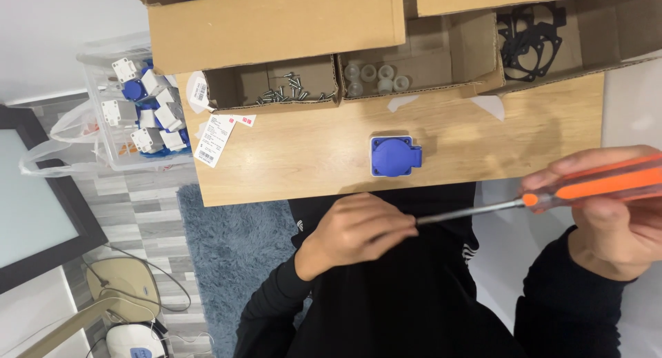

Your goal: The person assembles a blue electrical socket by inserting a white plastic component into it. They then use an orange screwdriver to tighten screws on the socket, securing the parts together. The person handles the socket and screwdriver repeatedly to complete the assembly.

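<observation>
My right hand [610, 217] grips the orange handle of a screwdriver [552, 192] at the right edge. Its metal shaft runs left to my left hand [358, 230], whose fingers are closed around the tip; whatever small part sits there is hidden. Both hands hover in front of my dark clothing, just off the near edge of the wooden table [310, 158]. A blue square socket with a hinged lid [394, 156] lies alone on the table, a little beyond my left hand.
Cardboard trays along the table's far edge hold screws [286, 90], translucent caps [376, 77] and black gaskets [527, 37]. A clear bin [114, 148] of white and blue socket parts stands left of the table. Paper labels [215, 139] lie on the table's left corner.
</observation>
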